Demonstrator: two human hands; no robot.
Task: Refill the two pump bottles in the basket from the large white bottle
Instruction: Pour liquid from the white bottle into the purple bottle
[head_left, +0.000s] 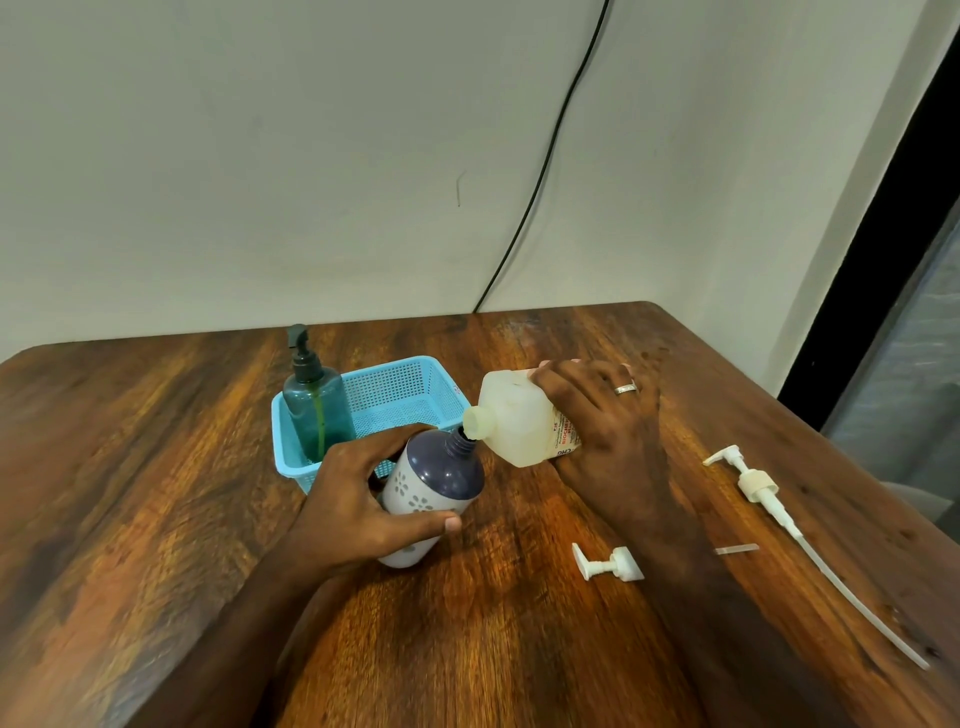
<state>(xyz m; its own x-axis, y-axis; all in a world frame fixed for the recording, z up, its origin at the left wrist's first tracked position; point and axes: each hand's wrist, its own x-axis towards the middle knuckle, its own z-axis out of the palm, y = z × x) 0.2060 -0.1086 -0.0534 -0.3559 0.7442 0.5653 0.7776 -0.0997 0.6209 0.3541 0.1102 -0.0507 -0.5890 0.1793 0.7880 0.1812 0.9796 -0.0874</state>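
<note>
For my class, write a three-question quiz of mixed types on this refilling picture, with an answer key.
1. True or false: the teal pump bottle stands in the blue basket with its pump on.
2. Which hand holds the large white bottle? A) left hand B) right hand C) neither
3. Fill in: the white bottle's mouth meets the open neck of the ____ bottle.

Key: 1 true; 2 B; 3 purple. Both loose pumps, the short one and the long-tubed one, lie on the table.
</note>
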